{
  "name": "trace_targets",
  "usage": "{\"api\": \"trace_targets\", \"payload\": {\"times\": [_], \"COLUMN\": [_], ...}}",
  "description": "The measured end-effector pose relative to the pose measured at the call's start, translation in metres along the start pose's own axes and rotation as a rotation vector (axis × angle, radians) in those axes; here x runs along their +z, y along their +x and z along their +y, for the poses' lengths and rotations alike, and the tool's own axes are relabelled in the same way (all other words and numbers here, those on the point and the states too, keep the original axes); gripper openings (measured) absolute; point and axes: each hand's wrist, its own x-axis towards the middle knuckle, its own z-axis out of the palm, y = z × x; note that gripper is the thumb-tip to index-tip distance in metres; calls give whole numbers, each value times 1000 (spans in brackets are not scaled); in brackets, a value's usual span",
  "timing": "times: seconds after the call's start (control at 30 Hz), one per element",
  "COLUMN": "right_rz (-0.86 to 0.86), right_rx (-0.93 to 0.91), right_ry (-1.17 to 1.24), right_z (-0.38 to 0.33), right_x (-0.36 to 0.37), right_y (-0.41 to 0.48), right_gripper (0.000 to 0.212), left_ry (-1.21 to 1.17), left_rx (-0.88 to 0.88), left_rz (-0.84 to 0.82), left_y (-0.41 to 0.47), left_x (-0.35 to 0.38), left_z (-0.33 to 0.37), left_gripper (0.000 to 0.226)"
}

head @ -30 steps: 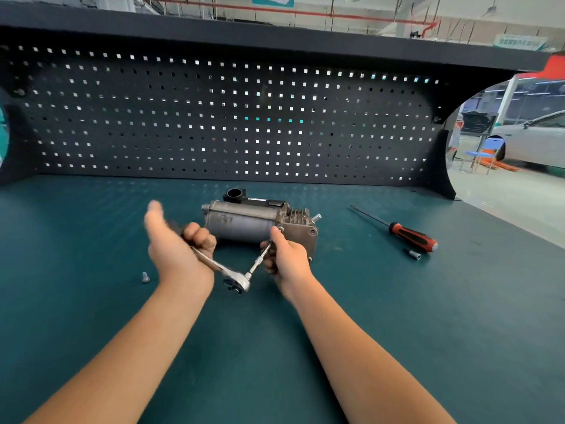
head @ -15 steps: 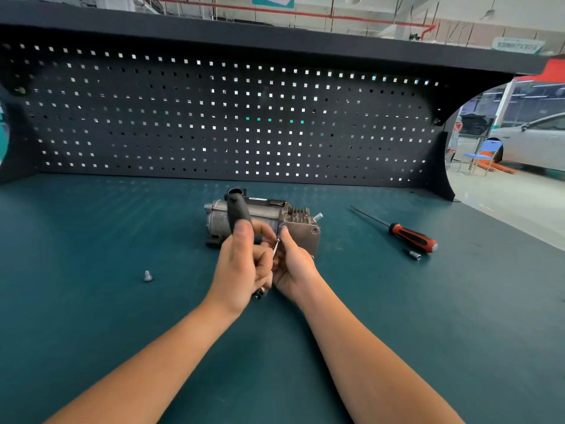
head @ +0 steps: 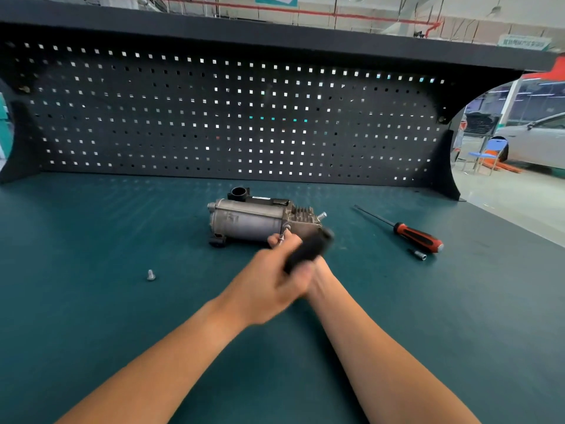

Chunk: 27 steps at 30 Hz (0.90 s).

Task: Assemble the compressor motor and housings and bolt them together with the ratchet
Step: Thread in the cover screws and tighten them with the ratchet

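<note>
- We are gripping the ratchet (head: 308, 249) by its black handle in our left hand (head: 269, 283) (blurred), at six o'clock of the compressor (head: 247, 223).
- Our right hand (head: 317, 270) is sitting behind the left; we cannot tell its grip.
- The finned grey-metal compressor is lying on the green mat (head: 91, 301), label unreadable.

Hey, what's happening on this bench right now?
A person is bolting up a compressor that lies on the green bench. Their left hand grips the black handle of a ratchet, whose tip meets the compressor's near side. The right hand is mostly hidden behind it, close to that tip. A loose bolt lies to the left. A screwdriver and a small socket lie to the right.
</note>
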Motion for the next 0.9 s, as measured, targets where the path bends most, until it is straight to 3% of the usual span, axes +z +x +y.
{"api": "trace_targets", "payload": {"times": [0.07, 0.17, 0.2, 0.27, 0.4, 0.53, 0.7, 0.83, 0.9], "right_rz": [95, 574, 681, 640, 451, 397, 310, 497, 487], "right_rx": [-120, -446, -533, -585, -387, -337, -296, -471, -511], "right_ry": [-146, -677, -719, -684, -758, -717, -833, -777, -697], "right_z": [-3, -10, -14, -17, -10, -8, 3, 8, 11], "right_x": [-1, -8, -12, -23, -30, -22, -5, 7, 18], "right_y": [-6, 3, 6, 9, 15, 10, 2, -3, -3], "right_gripper": [30, 36, 34, 31, 25, 48, 55, 35, 16], "left_ry": [273, 376, 371, 363, 234, 37, -209, -313, -326], "left_rx": [46, 33, 31, 41, 36, -5, -174, -272, -285], "left_rz": [-162, -202, -185, -139, 17, 281, 573, 722, 749], "left_y": [-2, -2, -3, -3, -2, 2, 11, 8, 10], "left_x": [4, 0, -1, -4, -8, -10, -19, -43, -48], "left_z": [0, 2, 2, 0, -3, -1, 6, 0, -3], "left_gripper": [27, 26, 27, 27, 30, 29, 36, 38, 41]}}
